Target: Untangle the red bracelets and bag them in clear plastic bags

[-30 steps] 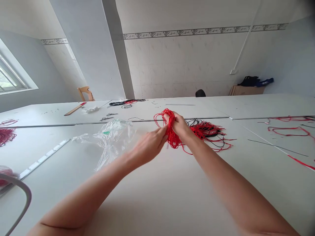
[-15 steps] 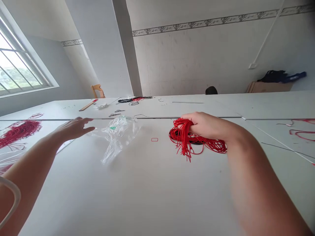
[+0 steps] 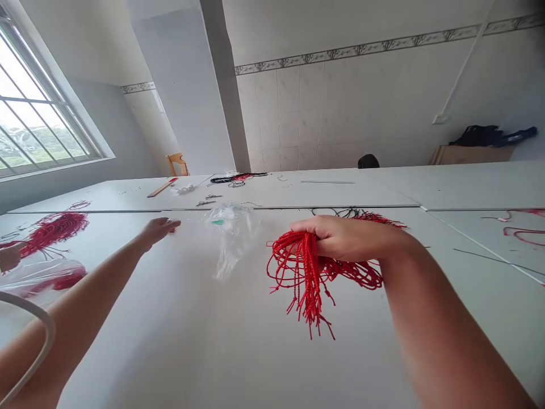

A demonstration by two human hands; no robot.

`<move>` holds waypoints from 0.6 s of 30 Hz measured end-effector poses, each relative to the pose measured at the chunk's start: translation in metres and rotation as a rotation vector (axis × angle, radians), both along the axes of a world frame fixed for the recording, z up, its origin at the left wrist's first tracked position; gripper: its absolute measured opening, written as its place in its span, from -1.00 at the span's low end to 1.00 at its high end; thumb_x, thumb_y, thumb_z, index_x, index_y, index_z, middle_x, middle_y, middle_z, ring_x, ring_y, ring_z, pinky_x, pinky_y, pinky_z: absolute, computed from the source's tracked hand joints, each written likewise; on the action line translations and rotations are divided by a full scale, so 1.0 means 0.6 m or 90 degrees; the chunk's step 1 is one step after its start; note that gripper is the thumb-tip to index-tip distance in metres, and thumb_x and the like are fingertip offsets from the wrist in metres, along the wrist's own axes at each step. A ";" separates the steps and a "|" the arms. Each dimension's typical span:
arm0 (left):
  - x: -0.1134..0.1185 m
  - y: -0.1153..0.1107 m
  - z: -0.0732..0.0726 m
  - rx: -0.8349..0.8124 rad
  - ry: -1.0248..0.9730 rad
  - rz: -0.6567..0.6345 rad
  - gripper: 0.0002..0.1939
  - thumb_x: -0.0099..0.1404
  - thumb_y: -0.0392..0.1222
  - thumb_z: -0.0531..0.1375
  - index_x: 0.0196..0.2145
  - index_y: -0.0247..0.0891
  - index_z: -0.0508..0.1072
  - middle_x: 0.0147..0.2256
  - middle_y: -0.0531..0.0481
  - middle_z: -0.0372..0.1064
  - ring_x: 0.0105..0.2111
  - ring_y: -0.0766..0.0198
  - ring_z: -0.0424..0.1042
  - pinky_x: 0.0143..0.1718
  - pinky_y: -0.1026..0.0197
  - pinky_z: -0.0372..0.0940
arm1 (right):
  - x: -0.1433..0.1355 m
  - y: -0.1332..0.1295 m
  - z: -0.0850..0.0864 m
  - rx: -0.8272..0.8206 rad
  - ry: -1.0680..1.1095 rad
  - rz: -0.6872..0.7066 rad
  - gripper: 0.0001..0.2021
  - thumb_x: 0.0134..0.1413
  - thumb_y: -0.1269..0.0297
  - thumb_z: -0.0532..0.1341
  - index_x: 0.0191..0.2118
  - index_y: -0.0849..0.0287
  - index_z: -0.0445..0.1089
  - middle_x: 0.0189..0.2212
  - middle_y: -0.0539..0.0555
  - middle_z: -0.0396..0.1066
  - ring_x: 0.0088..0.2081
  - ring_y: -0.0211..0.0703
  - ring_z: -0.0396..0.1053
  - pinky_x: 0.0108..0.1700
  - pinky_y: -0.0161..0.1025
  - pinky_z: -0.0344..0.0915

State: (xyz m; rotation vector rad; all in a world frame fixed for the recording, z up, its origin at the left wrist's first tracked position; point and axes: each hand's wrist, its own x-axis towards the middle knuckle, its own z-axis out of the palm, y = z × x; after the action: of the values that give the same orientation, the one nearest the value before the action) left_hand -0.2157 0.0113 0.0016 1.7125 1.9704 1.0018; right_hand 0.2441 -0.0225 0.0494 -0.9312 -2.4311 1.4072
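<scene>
My right hand (image 3: 340, 238) is closed around a bundle of red cords (image 3: 306, 272), lifted off the white table (image 3: 238, 341) so the loose ends hang down. More red and black cords (image 3: 366, 217) lie on the table just behind that hand. My left hand (image 3: 157, 230) is stretched out to the left of a crumpled clear plastic bag (image 3: 232, 233), fingers together and low over the table; whether it holds anything small I cannot tell.
Another pile of red cords (image 3: 53, 227) and a clear bag with red cords (image 3: 42, 278) lie at the far left. A wooden ruler (image 3: 162, 187), black cords (image 3: 234, 178) and red cords (image 3: 522, 232) lie farther off. A chair (image 3: 179, 163) stands by the wall.
My right hand has raised the red bundle off the table and brought it nearer. My left hand left the bundle a second ago and reached out left, past the plastic bag.
</scene>
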 end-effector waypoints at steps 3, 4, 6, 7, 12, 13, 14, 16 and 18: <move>0.050 0.003 0.031 -0.016 -0.009 -0.008 -0.58 0.31 0.11 0.32 -0.44 -0.32 0.44 -0.47 0.07 0.32 -0.37 0.29 0.29 -0.29 0.22 0.18 | -0.012 0.010 -0.008 -0.022 0.034 0.044 -0.92 0.29 0.31 0.15 -0.25 0.13 0.35 -0.50 -0.08 0.25 -0.50 -0.33 0.18 -0.49 -0.38 0.14; 0.071 0.002 0.040 -0.018 -0.013 -0.028 -0.59 0.33 0.11 0.31 -0.43 -0.32 0.46 -0.46 0.06 0.32 -0.36 0.29 0.30 -0.27 0.22 0.19 | -0.020 0.014 -0.013 -0.027 0.052 0.065 -0.93 0.29 0.32 0.15 -0.25 0.14 0.36 -0.48 -0.07 0.26 -0.50 -0.34 0.17 -0.48 -0.38 0.14; 0.116 -0.005 0.051 -0.011 -0.021 -0.078 -0.62 0.37 0.11 0.26 -0.29 -0.32 0.54 -0.46 0.08 0.28 -0.36 0.30 0.28 -0.27 0.22 0.19 | -0.039 0.024 -0.027 -0.039 0.102 0.106 -0.93 0.29 0.34 0.16 -0.26 0.15 0.37 -0.43 -0.06 0.30 -0.48 -0.35 0.17 -0.45 -0.38 0.17; 0.139 -0.011 0.054 -0.009 -0.022 -0.107 -0.62 0.40 0.11 0.24 -0.18 -0.31 0.57 -0.47 0.10 0.25 -0.38 0.32 0.25 -0.29 0.23 0.18 | -0.050 0.029 -0.035 -0.052 0.131 0.121 -0.93 0.28 0.36 0.17 -0.27 0.16 0.37 -0.41 -0.05 0.31 -0.46 -0.36 0.18 -0.43 -0.39 0.18; 0.238 -0.064 0.059 0.020 0.033 -0.281 -0.47 0.50 0.08 0.11 0.28 -0.26 0.38 -0.52 0.13 0.20 -0.44 0.30 0.22 -0.38 0.23 0.17 | -0.101 0.058 -0.091 -0.229 0.250 0.116 -0.88 0.19 0.47 0.24 -0.36 0.17 0.32 -0.54 -0.11 0.19 -0.51 -0.39 0.14 -0.49 -0.45 0.13; 0.251 -0.076 0.060 0.021 0.066 -0.309 -0.45 0.51 0.08 0.08 0.31 -0.25 0.35 -0.54 0.14 0.18 -0.47 0.29 0.20 -0.42 0.23 0.16 | -0.109 0.066 -0.103 -0.285 0.271 0.092 -0.85 0.16 0.47 0.26 -0.39 0.17 0.30 -0.56 -0.12 0.18 -0.53 -0.39 0.13 -0.52 -0.45 0.11; 0.261 -0.088 0.061 0.019 0.104 -0.332 -0.45 0.51 0.08 0.07 0.32 -0.24 0.34 -0.55 0.15 0.16 -0.49 0.30 0.18 -0.45 0.24 0.13 | -0.116 0.076 -0.116 -0.347 0.294 0.055 -0.81 0.13 0.47 0.29 -0.42 0.17 0.27 -0.57 -0.12 0.18 -0.56 -0.40 0.12 -0.56 -0.45 0.10; 0.276 -0.110 0.058 -0.001 0.151 -0.370 -0.45 0.52 0.08 0.05 0.34 -0.20 0.32 -0.57 0.17 0.09 -0.54 0.32 0.08 -0.51 0.25 0.06 | -0.128 0.096 -0.138 -0.439 0.342 -0.027 -0.75 0.15 0.41 0.30 -0.46 0.15 0.21 -0.62 -0.12 0.16 -0.61 -0.39 0.08 -0.60 -0.42 0.12; 0.286 -0.126 0.049 -0.037 0.163 -0.414 -0.46 0.54 0.07 0.03 0.35 -0.16 0.31 -0.57 0.18 0.09 -0.56 0.33 0.06 -0.54 0.26 0.04 | -0.137 0.114 -0.156 -0.456 0.401 -0.098 -0.72 0.20 0.35 0.28 -0.46 0.13 0.17 -0.64 -0.14 0.10 -0.63 -0.39 0.05 -0.59 -0.42 0.17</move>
State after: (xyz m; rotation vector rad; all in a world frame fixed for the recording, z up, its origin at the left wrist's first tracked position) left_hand -0.0443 -0.0645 0.0311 2.3076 1.3698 0.5062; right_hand 0.1621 0.0457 -0.0441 -0.6136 -1.3869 2.1434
